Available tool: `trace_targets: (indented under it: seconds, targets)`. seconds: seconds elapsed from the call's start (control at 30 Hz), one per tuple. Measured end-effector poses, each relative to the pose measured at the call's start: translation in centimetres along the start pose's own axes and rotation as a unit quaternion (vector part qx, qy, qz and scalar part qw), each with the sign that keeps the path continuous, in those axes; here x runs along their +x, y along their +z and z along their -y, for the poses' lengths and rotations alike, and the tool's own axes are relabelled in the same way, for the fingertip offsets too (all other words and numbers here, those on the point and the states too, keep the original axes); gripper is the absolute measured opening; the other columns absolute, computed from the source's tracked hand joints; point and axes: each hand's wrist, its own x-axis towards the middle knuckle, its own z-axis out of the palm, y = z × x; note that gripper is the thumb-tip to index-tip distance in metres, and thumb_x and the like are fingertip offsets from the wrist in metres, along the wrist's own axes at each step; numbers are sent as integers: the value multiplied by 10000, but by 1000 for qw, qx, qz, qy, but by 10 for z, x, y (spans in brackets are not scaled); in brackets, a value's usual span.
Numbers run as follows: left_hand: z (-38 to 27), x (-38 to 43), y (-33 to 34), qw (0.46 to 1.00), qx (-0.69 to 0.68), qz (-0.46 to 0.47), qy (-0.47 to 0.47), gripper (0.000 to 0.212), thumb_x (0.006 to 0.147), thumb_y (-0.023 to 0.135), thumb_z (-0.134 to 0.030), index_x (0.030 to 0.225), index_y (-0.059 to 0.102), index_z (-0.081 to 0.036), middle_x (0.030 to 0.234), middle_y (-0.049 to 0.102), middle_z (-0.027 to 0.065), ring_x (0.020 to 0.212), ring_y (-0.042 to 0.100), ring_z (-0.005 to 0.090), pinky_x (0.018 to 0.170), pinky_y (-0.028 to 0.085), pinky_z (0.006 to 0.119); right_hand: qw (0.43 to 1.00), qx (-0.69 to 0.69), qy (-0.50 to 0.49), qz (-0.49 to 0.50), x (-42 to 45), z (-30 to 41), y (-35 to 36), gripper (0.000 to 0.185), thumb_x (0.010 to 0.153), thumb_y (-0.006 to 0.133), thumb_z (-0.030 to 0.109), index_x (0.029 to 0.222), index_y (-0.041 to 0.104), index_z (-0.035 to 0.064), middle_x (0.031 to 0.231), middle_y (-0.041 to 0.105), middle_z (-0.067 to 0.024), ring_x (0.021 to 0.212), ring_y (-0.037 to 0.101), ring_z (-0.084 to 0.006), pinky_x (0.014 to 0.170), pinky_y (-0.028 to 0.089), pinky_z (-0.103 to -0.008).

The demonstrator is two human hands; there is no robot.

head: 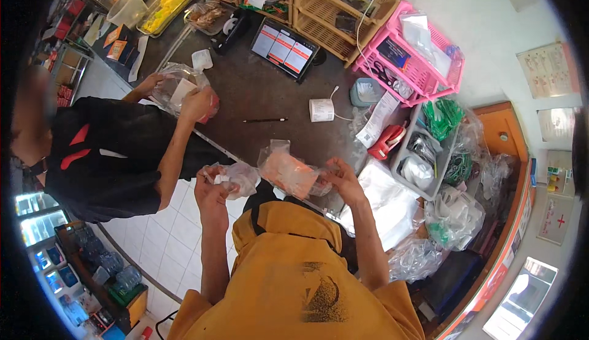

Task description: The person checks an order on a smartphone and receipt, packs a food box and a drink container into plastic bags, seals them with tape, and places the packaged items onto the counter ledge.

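My left hand (213, 182) grips a small clear plastic bag (241, 180) with whitish and pinkish contents that I cannot make out. Between the fingers of my right hand (343, 180) is the edge of another clear plastic bag (290, 170), with something flat and orange in it. This second bag lies at the front edge of the dark counter (239, 96). A black pen (265, 120) and a printed paper slip (321, 110) lie farther back on the counter. White plastic bags (382, 197) are stacked beside my right forearm.
At the left a co-worker in a black shirt (106, 156) holds a clear bag (184, 92). A tablet (284, 49), tan shelves (340, 13) and a pink basket (414, 57) stand at the back. On the right are a red tape dispenser (386, 142) and a grey tray of bags (425, 193).
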Motion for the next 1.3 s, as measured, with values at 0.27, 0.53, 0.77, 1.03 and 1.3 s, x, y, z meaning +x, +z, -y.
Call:
trace_targets:
  seconds: [0.27, 0.53, 0.77, 1.03, 1.3]
  targets:
    - [17, -26, 13, 999, 19, 20, -42, 401, 728, 580, 13, 1107, 490, -83, 1164, 579, 132, 767, 619, 162, 670, 530, 273, 964, 249, -87, -40, -51, 42, 8, 367, 801, 502, -157, 1113, 497, 36, 1072, 683, -231, 944, 686, -255, 839, 543, -346]
    - [49, -27, 43, 982, 20, 114, -147, 334, 830, 583, 27, 1119, 467, -94, 1256, 585, 170, 870, 685, 233, 805, 538, 348, 928, 289, -132, -193, -49, 7, -10, 271, 765, 515, -179, 893, 477, 57, 1082, 681, -235, 916, 697, -251, 773, 557, -314]
    - [145, -34, 108, 962, 84, 230, -119, 364, 859, 575, 49, 1174, 431, -63, 1316, 534, 167, 1047, 644, 260, 911, 533, 380, 959, 196, -104, -176, -42, -36, -11, 293, 854, 719, 66, 1128, 691, -32, 1062, 717, -113, 784, 621, -112, 664, 482, -258]
    - [183, -43, 110, 934, 88, 317, -143, 96, 997, 558, -103, 1065, 587, -42, 1199, 611, 96, 1037, 628, 183, 926, 541, 384, 952, -70, -158, -252, -68, -17, 2, 242, 794, 713, 16, 1034, 744, 33, 763, 725, -53, 647, 630, -82, 593, 500, -253]
    - [106, -46, 120, 834, 404, 294, 233, 85, 866, 700, -9, 950, 693, 8, 964, 653, 129, 845, 677, 182, 664, 527, 276, 889, -227, -171, -360, -127, 61, -8, 382, 780, 736, 16, 1155, 669, 42, 733, 685, -72, 588, 604, -129, 566, 472, -290]
